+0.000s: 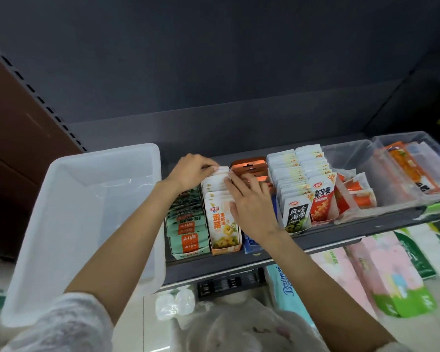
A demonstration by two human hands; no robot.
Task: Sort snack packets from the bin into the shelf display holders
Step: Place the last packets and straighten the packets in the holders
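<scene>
Head view: the left hand point(191, 171) pinched the far packets of the white row point(220, 196) in the orange holder point(226, 247), near the shelf's left end. The right hand point(252, 204) lay flat against that row's right side, fingers straight and gripping nothing. The white bin point(61, 199) sat left. Risk I saw: squeezing too hard could've buckled the packets or tipped them onto the green row point(188, 224), mixing 2 kinds.

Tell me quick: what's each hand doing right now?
Left hand: fingers curled, pinching the back of the white packet row.
Right hand: open, straight fingers pressing against the same row.
</scene>
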